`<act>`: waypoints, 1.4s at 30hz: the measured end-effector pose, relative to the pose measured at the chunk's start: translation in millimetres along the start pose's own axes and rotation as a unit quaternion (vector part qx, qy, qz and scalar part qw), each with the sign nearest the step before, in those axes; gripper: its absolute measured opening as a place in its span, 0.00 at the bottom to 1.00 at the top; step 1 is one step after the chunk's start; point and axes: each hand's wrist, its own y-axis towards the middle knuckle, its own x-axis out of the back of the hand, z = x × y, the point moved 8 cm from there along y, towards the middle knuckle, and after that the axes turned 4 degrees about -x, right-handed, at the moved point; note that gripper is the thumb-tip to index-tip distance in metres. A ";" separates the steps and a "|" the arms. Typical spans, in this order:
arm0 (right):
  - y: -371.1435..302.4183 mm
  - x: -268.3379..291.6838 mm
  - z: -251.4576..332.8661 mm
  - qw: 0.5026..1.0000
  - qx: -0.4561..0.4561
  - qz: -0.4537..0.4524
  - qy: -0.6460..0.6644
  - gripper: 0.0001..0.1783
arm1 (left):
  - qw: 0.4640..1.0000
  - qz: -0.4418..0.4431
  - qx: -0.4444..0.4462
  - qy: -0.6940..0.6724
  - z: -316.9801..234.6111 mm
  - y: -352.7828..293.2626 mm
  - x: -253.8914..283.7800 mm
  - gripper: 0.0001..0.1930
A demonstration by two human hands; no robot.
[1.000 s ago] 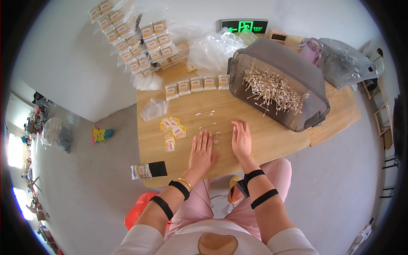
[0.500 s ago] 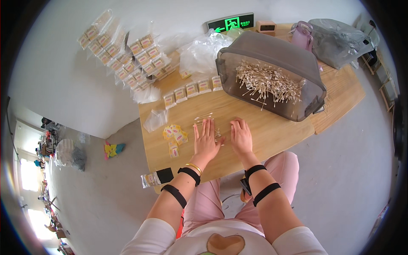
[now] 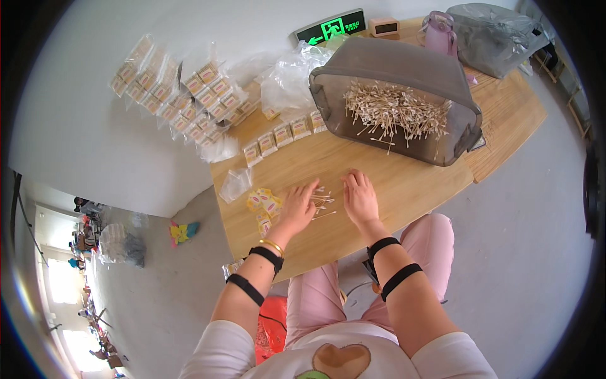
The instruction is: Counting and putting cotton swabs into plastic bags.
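Several white-tipped cotton swabs [image 3: 323,201] lie in a small loose bunch on the wooden table [image 3: 404,196] between my hands. My left hand [image 3: 295,207] is at the left edge of the bunch, fingers stretched out and tips touching or close to the swabs. Across a small gap to the right, my right hand [image 3: 362,199] rests on the table with loosely bent fingers; nothing shows in it. Just left of my left hand are small yellow-and-white paper cards [image 3: 265,201], partly covered by that hand.
A grey translucent bin [image 3: 404,63] lies on its side at the back right, full of loose swabs. Packed swab packets [image 3: 282,134] stand in a row behind my hands. More bagged packets [image 3: 167,98] are stacked at the back left. A clear plastic bag [image 3: 236,184] lies near the left edge.
My left hand has drawn back to the left off the swabs, which now show in a bunch. My right hand keeps nearly the same place. The whole view has tilted slightly.
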 end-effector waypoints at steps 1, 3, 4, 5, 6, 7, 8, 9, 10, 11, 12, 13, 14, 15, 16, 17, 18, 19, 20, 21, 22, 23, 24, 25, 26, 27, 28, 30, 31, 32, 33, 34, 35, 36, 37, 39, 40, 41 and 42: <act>-0.5 -0.4 -0.6 1.000 0.001 0.001 0.000 0.09 | 1.000 -0.014 -0.019 0.002 -8.6 -7.8 -0.5 0.32; 0.2 -0.3 -1.5 1.000 0.003 -0.003 -0.002 0.08 | 0.998 -0.054 -0.013 -0.015 -18.9 -19.9 5.5 0.31; 0.3 0.4 -1.8 1.000 0.004 -0.004 -0.004 0.07 | 0.997 -0.074 -0.009 -0.025 -23.1 -23.0 9.3 0.31; -0.1 1.0 -2.6 1.000 0.004 -0.003 -0.006 0.07 | 0.997 -0.077 -0.011 -0.025 -24.5 -23.5 8.7 0.29; 0.2 1.5 -2.6 1.000 0.006 -0.002 -0.007 0.07 | 0.996 -0.081 -0.012 -0.025 -25.2 -22.9 9.9 0.28; 0.4 1.7 -2.5 1.000 0.007 -0.002 -0.008 0.07 | 0.996 -0.086 -0.013 -0.025 -25.9 -21.6 10.8 0.26; 0.4 2.4 -2.0 1.000 0.009 -0.005 -0.010 0.07 | 0.996 -0.080 0.001 -0.032 -23.4 -18.4 8.9 0.23; 0.5 2.4 -1.0 1.000 0.011 -0.009 -0.011 0.07 | 0.996 -0.074 0.015 -0.038 -18.6 -15.0 5.8 0.21; 0.4 2.9 -0.3 1.000 0.014 -0.013 -0.012 0.07 | 0.996 -0.069 0.029 -0.045 -14.2 -11.9 2.6 0.18; 0.4 2.4 -0.2 1.000 0.012 -0.011 -0.010 0.07 | 0.996 -0.078 0.028 -0.034 -12.6 -9.4 2.2 0.16; 0.5 1.8 -0.3 1.000 0.010 -0.009 -0.008 0.07 | 0.996 -0.087 0.027 -0.024 -11.0 -6.5 1.3 0.13; 0.5 1.3 -0.4 1.000 0.007 -0.006 -0.007 0.07 | 0.995 -0.096 0.026 -0.013 -9.6 -4.9 0.7 0.11; 0.2 1.0 -0.1 1.000 0.008 -0.005 -0.007 0.07 | 0.995 -0.095 0.035 -0.008 -6.5 -4.3 -1.0 0.10; 0.2 1.0 -0.4 1.000 0.008 -0.004 -0.008 0.07 | 0.995 -0.094 0.044 -0.004 -4.8 -2.4 -1.6 0.08; 0.4 1.1 -0.7 1.000 0.008 -0.004 -0.009 0.07 | 0.994 -0.093 0.052 0.001 -3.3 -0.9 -2.2 0.07; 0.4 1.8 -0.9 1.000 0.009 -0.006 -0.009 0.07 | 0.993 -0.099 0.059 -0.006 -2.7 0.0 -2.5 0.07; 0.2 2.7 -0.6 1.000 0.011 -0.007 -0.008 0.07 | 0.992 -0.105 0.066 -0.012 -2.5 -0.1 -2.9 0.06; 0.2 3.2 0.0 1.000 0.013 -0.008 -0.008 0.07 | 0.991 -0.112 0.073 -0.018 -1.7 -0.8 -2.6 0.06; 0.6 3.5 0.7 1.000 0.014 -0.011 -0.009 0.07 | 0.991 -0.113 0.068 -0.014 -2.2 -1.2 -2.1 0.06; 0.0 3.6 0.6 1.000 0.015 -0.012 -0.011 0.07 | 0.991 -0.114 0.063 -0.012 -3.4 -2.3 -2.4 0.06; -0.5 3.6 0.6 1.000 0.016 -0.014 -0.013 0.07 | 0.992 -0.114 0.058 -0.010 -4.5 -3.5 -2.7 0.06; -0.7 3.3 0.4 1.000 0.017 -0.014 -0.012 0.08 | 0.992 -0.116 0.049 -0.011 -5.9 -5.1 -2.2 0.06; -0.7 2.7 0.6 1.000 0.017 -0.013 -0.011 0.08 | 0.992 -0.117 0.039 -0.012 -7.3 -7.1 -0.4 0.06; -0.7 2.2 0.6 1.000 0.016 -0.013 -0.010 0.08 | 0.993 -0.118 0.029 -0.012 -9.2 -9.0 0.8 0.06; -0.8 1.7 -0.1 1.000 0.012 -0.012 -0.012 0.08 | 0.992 -0.122 0.027 -0.014 -11.2 -11.9 1.4 0.06; -0.4 1.2 -0.9 1.000 0.008 -0.011 -0.015 0.09 | 0.992 -0.127 0.024 -0.015 -14.0 -14.6 2.7 0.06; 0.0 0.8 -1.9 1.000 0.004 -0.011 -0.017 0.09 | 0.991 -0.132 0.022 -0.017 -16.4 -15.8 3.8 0.06; 0.7 0.5 -2.5 1.000 0.006 -0.010 -0.016 0.09 | 0.989 -0.142 0.032 -0.001 -18.6 -15.5 5.2 0.06; 0.8 0.2 -2.3 1.000 0.008 -0.008 -0.015 0.09 | 0.988 -0.148 0.038 0.007 -19.5 -15.5 5.8 0.06; 0.7 0.1 -1.8 1.000 0.009 -0.010 -0.014 0.09 | 0.988 -0.146 0.045 0.009 -19.4 -14.5 5.7 0.07; 0.5 0.0 -1.8 1.000 0.010 -0.011 -0.014 0.09 | 0.988 -0.145 0.051 0.010 -20.1 -12.4 6.0 0.07; 0.3 0.0 -1.9 1.000 0.012 -0.013 -0.015 0.09 | 0.988 -0.143 0.058 0.010 -21.1 -10.8 6.3 0.08; 0.2 -0.1 -2.5 1.000 0.011 -0.013 -0.016 0.09 | 0.990 -0.119 0.069 0.014 -21.7 -9.4 3.3 0.11; 0.2 0.5 -2.8 1.000 0.009 -0.013 -0.017 0.10 | 0.992 -0.094 0.080 0.016 -23.5 -8.0 1.2 0.14; 0.2 1.2 -3.1 1.000 0.007 -0.012 -0.018 0.10 | 0.993 -0.069 0.091 0.019 -24.4 -7.0 -2.3 0.18; -0.5 1.2 -2.2 1.000 0.010 -0.011 -0.019 0.10 | 0.992 -0.090 0.032 0.087 -32.0 -9.2 -7.0 0.29; -1.1 0.5 -1.4 1.000 0.012 -0.010 -0.018 0.11 | 0.987 -0.100 0.003 0.122 -36.0 -13.0 -10.8 0.34; -1.1 -0.8 -0.7 1.000 0.012 -0.006 -0.021 0.11 | 0.991 -0.059 0.015 0.116 -33.5 -17.4 -23.6 0.38; -0.3 -1.4 -1.8 1.000 0.012 -0.003 -0.025 0.11 | 0.994 -0.017 0.026 0.109 -35.0 -21.2 -36.3 0.42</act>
